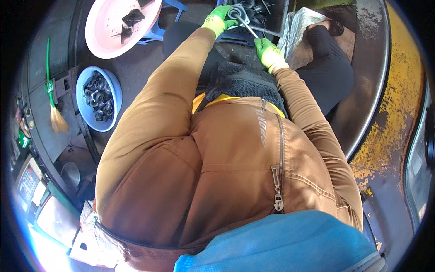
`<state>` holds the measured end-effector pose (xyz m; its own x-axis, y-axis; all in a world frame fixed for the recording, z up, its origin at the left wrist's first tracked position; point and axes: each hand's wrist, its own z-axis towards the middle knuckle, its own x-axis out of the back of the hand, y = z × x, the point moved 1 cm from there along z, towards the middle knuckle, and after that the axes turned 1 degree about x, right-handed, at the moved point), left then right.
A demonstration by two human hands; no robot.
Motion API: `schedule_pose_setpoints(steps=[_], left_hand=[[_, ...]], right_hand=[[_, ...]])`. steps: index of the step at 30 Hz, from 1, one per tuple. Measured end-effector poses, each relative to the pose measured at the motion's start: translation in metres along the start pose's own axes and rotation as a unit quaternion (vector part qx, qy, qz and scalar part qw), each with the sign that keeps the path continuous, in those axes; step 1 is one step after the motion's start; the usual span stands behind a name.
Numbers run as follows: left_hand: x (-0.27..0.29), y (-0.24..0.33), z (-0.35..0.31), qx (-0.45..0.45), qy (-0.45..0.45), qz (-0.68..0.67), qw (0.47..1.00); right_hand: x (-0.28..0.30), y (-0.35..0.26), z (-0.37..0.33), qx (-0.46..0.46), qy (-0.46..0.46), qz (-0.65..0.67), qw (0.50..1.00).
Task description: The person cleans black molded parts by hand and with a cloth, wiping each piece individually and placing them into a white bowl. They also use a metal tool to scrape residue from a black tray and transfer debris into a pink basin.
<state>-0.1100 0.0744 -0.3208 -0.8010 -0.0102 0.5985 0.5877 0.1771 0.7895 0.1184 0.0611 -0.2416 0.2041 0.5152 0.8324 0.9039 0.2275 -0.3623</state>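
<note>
Both my hands wear green and yellow gloves near the top of the head view. My left hand point(217, 21) is closed on the edge of a small grey metal part point(238, 9) with a round opening. Closed around a thin straight metal rod tool point(248, 28) is my right hand point(270, 53). The rod's far end reaches the part's opening; its grip is hidden in the glove. Just beyond the hands stands a dark crate point(282, 20) with several black and grey metal parts point(259, 17) in it.
At the upper left, a pink basin point(100, 28) holds a few dark pieces, beside a blue plastic stool point(155, 32). A blue tub point(116, 93) contains many black parts. A green-handled broom point(56, 119) is farther left. Worn yellow metal point(378, 131) curves along the right.
</note>
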Motion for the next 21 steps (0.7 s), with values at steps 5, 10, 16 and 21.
schedule_pose_setpoints(steps=[5, 10, 16, 21], left_hand=[[0.001, 0.001, -0.002, -0.026, 0.041, 0.02, 0.999], [-0.002, -0.007, 0.002, -0.039, 0.033, 0.055, 0.997], [-0.011, -0.021, 0.008, -0.056, 0.042, 0.019, 0.997], [-0.005, -0.02, 0.005, -0.04, 0.056, 0.041, 0.997]], right_hand=[[-0.002, 0.002, -0.002, 0.07, 0.096, 0.074, 0.99], [-0.006, 0.01, 0.003, 0.047, 0.054, 0.053, 0.996], [-0.013, 0.012, 0.01, 0.018, 0.025, 0.051, 0.998], [-0.014, 0.009, 0.01, 0.061, 0.058, 0.126, 0.988]])
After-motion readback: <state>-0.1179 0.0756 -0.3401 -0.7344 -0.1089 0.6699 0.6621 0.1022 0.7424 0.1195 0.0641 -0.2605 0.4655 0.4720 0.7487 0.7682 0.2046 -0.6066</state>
